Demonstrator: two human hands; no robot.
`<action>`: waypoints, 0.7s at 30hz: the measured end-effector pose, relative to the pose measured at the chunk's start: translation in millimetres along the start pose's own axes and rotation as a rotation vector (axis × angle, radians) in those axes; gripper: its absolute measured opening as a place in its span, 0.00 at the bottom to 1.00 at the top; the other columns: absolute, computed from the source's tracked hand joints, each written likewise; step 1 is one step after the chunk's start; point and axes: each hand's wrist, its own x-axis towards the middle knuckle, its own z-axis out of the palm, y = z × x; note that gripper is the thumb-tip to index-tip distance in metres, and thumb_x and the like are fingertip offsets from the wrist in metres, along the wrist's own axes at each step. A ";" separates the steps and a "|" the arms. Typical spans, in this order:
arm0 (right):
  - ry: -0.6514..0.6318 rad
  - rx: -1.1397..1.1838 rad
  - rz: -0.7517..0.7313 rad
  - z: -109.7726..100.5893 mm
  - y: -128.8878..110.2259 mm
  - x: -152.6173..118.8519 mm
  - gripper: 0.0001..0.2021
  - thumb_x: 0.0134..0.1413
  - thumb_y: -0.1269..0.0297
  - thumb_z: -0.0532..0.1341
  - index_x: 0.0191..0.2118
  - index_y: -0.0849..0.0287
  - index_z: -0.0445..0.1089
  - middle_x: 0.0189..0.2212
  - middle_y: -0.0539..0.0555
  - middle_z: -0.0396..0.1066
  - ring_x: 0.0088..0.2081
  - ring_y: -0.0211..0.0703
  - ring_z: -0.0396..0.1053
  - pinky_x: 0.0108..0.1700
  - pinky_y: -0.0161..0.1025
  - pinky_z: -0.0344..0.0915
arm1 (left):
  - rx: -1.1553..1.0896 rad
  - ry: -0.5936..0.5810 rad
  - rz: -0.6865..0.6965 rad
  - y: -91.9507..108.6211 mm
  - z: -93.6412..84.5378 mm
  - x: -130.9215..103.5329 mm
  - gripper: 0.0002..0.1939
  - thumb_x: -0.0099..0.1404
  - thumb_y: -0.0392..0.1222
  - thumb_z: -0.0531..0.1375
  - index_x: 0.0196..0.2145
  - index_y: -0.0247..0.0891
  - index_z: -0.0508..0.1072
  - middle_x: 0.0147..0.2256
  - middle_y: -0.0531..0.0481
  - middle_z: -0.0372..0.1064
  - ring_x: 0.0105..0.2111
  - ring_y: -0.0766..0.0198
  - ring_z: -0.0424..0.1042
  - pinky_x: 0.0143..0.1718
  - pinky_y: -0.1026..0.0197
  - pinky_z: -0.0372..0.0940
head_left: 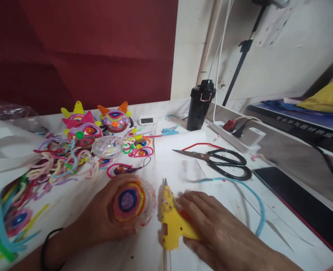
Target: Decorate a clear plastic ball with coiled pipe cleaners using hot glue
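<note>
My left hand (pixel 95 212) is wrapped around a clear plastic ball (pixel 148 201), whose near side carries a coiled pipe-cleaner disc in purple, navy, pink, yellow and orange rings. Just right of it, a yellow hot glue gun (pixel 170 220) lies over the white table with its metal nozzle pointing away from me. My right hand (pixel 211 222) is closed around the glue gun's handle; part of its grip is hidden under the fingers. Past my left hand lie a pink coiled eye shape (pixel 117 169) with a dark cord loop and a clear plastic shell (pixel 107 146).
Black-handled scissors (pixel 225 160) lie open beyond my right hand, near a blue pipe cleaner (pixel 261 210) and a phone (pixel 302 210). Loose pipe cleaners (pixel 67 158) and decorated balls (pixel 115 118) crowd the left. A black bottle (pixel 200 107) and power strip (pixel 234 135) stand behind.
</note>
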 end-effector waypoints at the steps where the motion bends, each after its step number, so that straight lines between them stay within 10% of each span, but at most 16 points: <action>1: -0.014 0.004 -0.006 0.0 -0.5 1.6 0.27 0.51 0.75 0.64 0.58 0.71 0.67 0.53 0.72 0.75 0.53 0.69 0.72 0.52 0.64 0.74 | -0.006 0.014 0.018 -0.1 0.5 -0.7 0.47 0.45 0.48 0.76 0.61 0.54 0.63 0.59 0.44 0.66 0.59 0.39 0.68 0.59 0.41 0.67; 7: 0.005 0.129 -0.003 0.7 -4.8 -1.9 0.19 0.59 0.75 0.58 0.56 0.61 0.66 0.46 0.63 0.76 0.45 0.55 0.76 0.47 0.50 0.76 | 0.024 0.054 0.119 2.2 2.5 -1.2 0.48 0.46 0.49 0.77 0.62 0.54 0.63 0.59 0.43 0.66 0.59 0.39 0.68 0.59 0.39 0.66; 12: 0.166 0.646 0.289 0.3 -1.2 -18.6 0.13 0.64 0.64 0.60 0.53 0.47 0.64 0.45 0.54 0.75 0.43 0.45 0.76 0.42 0.37 0.75 | 0.016 0.075 0.166 4.0 4.4 -1.0 0.49 0.46 0.53 0.77 0.62 0.55 0.61 0.59 0.42 0.66 0.58 0.38 0.69 0.58 0.38 0.67; 16: 0.321 1.122 0.367 5.2 9.9 -26.2 0.15 0.55 0.54 0.70 0.46 0.45 0.70 0.41 0.52 0.76 0.41 0.45 0.76 0.39 0.36 0.73 | 0.050 0.079 0.156 5.1 7.9 -1.8 0.52 0.43 0.46 0.77 0.63 0.53 0.60 0.59 0.42 0.65 0.58 0.37 0.68 0.59 0.37 0.67; 21: 0.165 1.640 0.404 10.4 11.6 -18.6 0.25 0.35 0.46 0.78 0.35 0.51 0.70 0.37 0.55 0.79 0.31 0.47 0.77 0.36 0.42 0.73 | 0.063 0.084 0.215 7.4 11.9 -0.9 0.52 0.44 0.47 0.76 0.63 0.55 0.57 0.59 0.43 0.64 0.57 0.38 0.69 0.59 0.37 0.67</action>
